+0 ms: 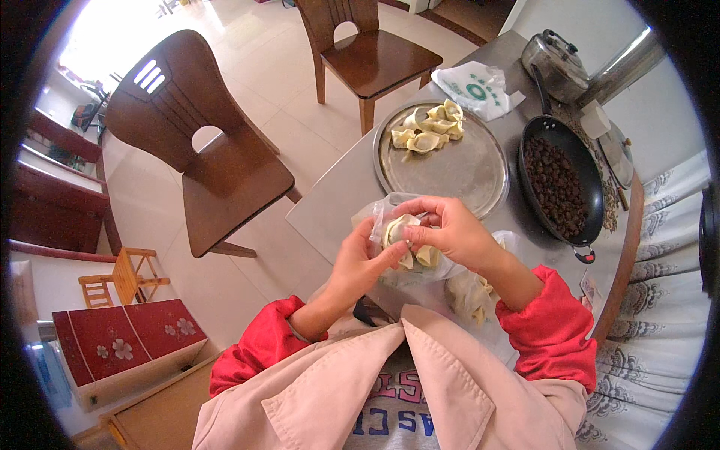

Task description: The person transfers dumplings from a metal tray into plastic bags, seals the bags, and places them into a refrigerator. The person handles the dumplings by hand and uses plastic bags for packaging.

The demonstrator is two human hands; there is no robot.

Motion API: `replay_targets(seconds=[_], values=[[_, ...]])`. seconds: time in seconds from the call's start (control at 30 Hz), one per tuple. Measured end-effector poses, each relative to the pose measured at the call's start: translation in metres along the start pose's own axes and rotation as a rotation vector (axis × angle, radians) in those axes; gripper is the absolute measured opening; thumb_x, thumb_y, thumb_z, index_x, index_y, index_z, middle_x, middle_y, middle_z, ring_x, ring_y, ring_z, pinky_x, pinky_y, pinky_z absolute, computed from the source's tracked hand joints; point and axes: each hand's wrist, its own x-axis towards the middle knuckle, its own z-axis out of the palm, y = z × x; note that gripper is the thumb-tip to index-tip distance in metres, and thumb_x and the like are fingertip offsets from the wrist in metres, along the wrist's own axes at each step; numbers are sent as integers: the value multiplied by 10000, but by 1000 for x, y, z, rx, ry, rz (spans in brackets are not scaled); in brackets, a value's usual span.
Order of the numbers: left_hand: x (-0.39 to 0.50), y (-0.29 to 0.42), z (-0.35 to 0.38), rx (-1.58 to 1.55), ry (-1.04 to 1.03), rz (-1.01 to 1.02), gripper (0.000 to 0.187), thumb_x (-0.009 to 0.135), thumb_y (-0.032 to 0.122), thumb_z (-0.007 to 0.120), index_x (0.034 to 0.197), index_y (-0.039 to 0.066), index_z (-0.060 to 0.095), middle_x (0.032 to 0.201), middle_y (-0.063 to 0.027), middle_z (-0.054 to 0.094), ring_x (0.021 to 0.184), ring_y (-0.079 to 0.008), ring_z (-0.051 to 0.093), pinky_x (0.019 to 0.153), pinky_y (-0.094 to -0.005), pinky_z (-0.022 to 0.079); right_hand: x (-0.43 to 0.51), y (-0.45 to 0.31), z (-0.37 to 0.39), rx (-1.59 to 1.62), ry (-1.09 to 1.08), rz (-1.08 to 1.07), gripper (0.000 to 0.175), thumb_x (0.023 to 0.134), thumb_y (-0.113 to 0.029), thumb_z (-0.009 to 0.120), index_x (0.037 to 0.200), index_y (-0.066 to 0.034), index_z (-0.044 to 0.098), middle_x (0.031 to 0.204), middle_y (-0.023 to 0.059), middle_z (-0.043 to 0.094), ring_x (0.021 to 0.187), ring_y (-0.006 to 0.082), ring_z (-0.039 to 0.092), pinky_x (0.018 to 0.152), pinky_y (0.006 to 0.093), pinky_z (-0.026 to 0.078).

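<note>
Between my two hands is a folded dumpling (398, 229), pale and wonton-like, held above a clear plastic bag (444, 269). My left hand (363, 253) grips its lower left side with thumb and fingers. From the right, my right hand (447, 228) pinches the same dumpling. More dumplings (426, 256) show just below it, in the bag's opening. Beyond my hands, a round metal tray (450, 177) carries several folded dumplings (430, 126) at its far left part. A second plastic bag (475, 295) with pale pieces inside lies under my right forearm.
A black frying pan (590, 211) with dark brown lumps stands right of the tray. Behind it are a metal pot (557, 64) and a lid (616, 152). A printed white bag (477, 90) lies past the tray. Wooden chairs (236, 185) stand left of the metal table (332, 208).
</note>
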Motion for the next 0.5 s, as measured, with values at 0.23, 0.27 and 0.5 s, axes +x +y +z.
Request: replay_targets(seconds=[0.23, 0.27, 0.5], values=[[-1, -7, 0, -76, -21, 33, 408, 883, 156, 574, 1229, -1, 424, 1039, -46, 567, 889, -109, 558, 736, -249, 487, -6, 10, 8, -295, 159, -239, 260, 770, -98, 636, 1003, 12, 609, 918, 94, 605, 761, 152, 602, 691, 274, 493], [-1, -8, 0, -82, -37, 56, 398, 891, 154, 560, 1229, -4, 422, 1047, -50, 566, 897, -111, 558, 738, -254, 489, -7, 11, 9, -344, 182, -269, 272, 764, -109, 644, 1005, 11, 608, 922, 101, 595, 762, 161, 600, 690, 275, 491], [-6, -10, -2, -97, -51, 39, 321, 908, 78, 453, 1204, -40, 414, 1029, -84, 573, 792, -140, 597, 743, -268, 479, -10, 16, 12, -435, 149, -186, 311, 739, -140, 648, 1023, -17, 617, 884, 108, 572, 732, 189, 598, 672, 286, 490]])
